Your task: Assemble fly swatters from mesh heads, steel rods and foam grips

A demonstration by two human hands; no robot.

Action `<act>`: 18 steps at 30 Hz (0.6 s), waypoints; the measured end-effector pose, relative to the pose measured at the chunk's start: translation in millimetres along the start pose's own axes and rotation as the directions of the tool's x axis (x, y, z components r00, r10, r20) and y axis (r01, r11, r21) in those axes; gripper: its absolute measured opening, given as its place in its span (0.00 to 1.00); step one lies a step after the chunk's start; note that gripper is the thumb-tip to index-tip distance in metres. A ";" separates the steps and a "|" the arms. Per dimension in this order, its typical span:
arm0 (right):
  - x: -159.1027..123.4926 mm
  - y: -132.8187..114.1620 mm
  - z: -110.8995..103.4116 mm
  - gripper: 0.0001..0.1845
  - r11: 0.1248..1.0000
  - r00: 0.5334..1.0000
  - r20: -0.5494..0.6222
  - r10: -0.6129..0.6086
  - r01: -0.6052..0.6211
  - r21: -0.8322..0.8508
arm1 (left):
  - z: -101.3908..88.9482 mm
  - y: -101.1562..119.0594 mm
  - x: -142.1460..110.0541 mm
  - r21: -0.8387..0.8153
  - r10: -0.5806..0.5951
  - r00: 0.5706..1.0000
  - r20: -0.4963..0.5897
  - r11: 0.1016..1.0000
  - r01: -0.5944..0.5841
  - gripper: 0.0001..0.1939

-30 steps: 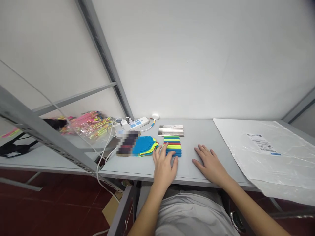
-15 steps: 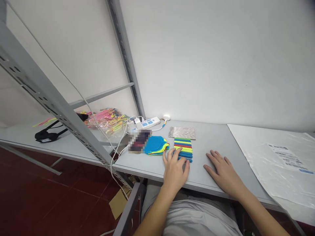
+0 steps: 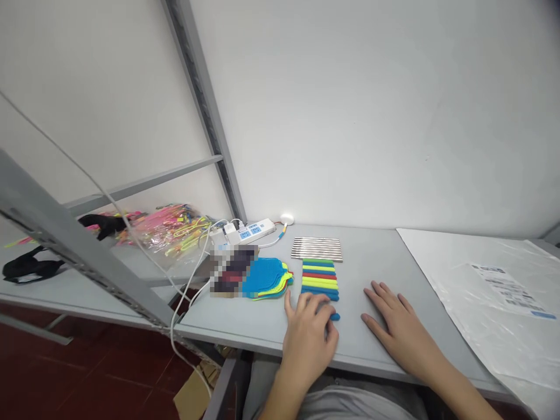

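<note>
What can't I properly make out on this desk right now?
Head view: most of the separate blue stick, and whether the left hand grips it; the hand's back hides this.
Head view: whatever lies behind the pixelated patch, beside the mesh pieces.
Head view: the print on the label; too small to read.
Head view: the right end of the white sheet; cut off by the picture's edge.

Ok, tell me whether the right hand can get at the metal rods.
Probably yes: the right hand lies open, and nothing visible stands between it and the metal rods, ahead to its left.
</note>
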State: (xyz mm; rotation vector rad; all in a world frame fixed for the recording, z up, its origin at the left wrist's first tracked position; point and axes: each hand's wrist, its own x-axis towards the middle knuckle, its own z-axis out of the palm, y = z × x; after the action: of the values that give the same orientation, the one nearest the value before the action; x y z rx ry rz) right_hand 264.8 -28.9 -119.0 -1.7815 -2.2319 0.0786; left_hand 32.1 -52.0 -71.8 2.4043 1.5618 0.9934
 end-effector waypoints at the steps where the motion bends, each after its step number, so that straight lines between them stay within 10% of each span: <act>1: 1.3 0.6 -2.0 0.33 1.000 1.000 0.009 0.001 -0.001 0.011 | 0.8 -1.5 -0.1 -0.015 0.004 1.000 0.016 1.000 -0.004 0.11; 6: 25.0 -12.2 -50.6 0.29 0.976 0.980 0.197 0.035 -0.076 0.204 | 11.2 -12.2 0.0 -0.115 0.056 0.994 0.090 0.992 -0.045 0.10; 11: 116.7 -55.0 -97.0 0.22 0.979 0.972 0.196 -0.130 0.094 0.181 | 22.8 -21.6 -1.2 -0.178 0.071 0.996 0.055 0.982 -0.060 0.09; 18: 269.3 -96.5 -40.6 0.13 0.971 0.924 0.300 -0.239 0.224 0.084 | 45.2 -32.0 -5.5 -0.207 0.042 0.995 -0.093 0.976 -0.061 0.09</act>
State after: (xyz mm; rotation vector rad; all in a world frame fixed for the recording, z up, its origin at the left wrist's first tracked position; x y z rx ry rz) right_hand 130.4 202.1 -9.1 -1.5542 -2.6174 0.3836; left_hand 31.7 -30.4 -123.1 2.2958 1.3488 1.2235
